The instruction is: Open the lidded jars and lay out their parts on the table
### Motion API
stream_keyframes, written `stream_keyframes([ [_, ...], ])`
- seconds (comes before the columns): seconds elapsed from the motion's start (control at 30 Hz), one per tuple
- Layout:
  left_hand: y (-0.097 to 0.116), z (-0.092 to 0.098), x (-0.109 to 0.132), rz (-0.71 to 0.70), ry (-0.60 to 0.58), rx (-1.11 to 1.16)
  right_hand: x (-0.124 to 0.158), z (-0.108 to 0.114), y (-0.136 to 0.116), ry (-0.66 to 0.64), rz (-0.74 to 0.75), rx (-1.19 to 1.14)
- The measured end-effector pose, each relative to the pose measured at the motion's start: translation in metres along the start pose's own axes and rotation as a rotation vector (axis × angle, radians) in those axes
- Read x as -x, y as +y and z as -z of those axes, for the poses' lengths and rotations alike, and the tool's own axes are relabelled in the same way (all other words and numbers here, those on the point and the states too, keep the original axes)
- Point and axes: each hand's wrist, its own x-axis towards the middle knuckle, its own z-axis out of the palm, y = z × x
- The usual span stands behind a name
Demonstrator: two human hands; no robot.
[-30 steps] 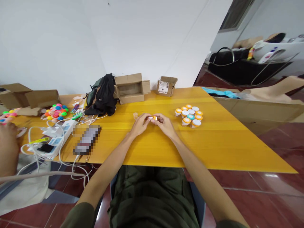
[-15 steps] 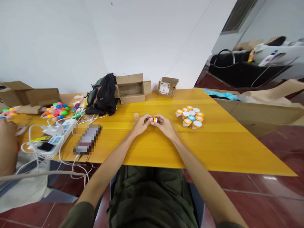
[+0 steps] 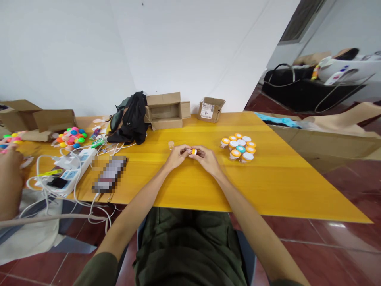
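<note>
Above the table [image 3: 190, 186] my left hand [image 3: 177, 155] and my right hand [image 3: 206, 157] meet, fingers closed in pinches. Between their fingertips is a small orange-and-white lid [image 3: 194, 151]; the fingers cover part of it. A whitish bit shows at the left fingertips, too small to make out. Just left of my left hand stands a small clear cup [image 3: 171, 145]. To the right of my right hand, several small clear jars with lids [image 3: 239, 149] stand in a cluster, their tops orange-rimmed, white or teal.
Along the wall are an open cardboard box [image 3: 166, 115], a smaller box [image 3: 210, 110] and a black bag [image 3: 133, 123]. On the left lie a phone [image 3: 110, 174], a power strip [image 3: 71, 174] with tangled cables, and colourful balls [image 3: 71, 138]. Another person's hand [image 3: 10, 171] is at far left.
The lid has turned slightly between my fingertips, with both hands staying in nearly the same place. At far left, the other person's hand has shifted a little.
</note>
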Motion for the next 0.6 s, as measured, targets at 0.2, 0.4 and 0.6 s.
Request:
stream_keyframes([
  [0.2, -0.004, -0.003, -0.002, 0.009, -0.003, 0.106, 0.0, -0.001, 0.0, 0.012, 0.006, -0.02],
  [0.4, -0.008, -0.001, -0.004, -0.042, 0.017, 0.099, -0.001, 0.0, 0.006, 0.042, 0.044, 0.004],
  [0.6, -0.008, 0.001, -0.004, -0.095, 0.061, -0.025, -0.003, 0.004, 0.01, 0.048, 0.02, 0.024],
])
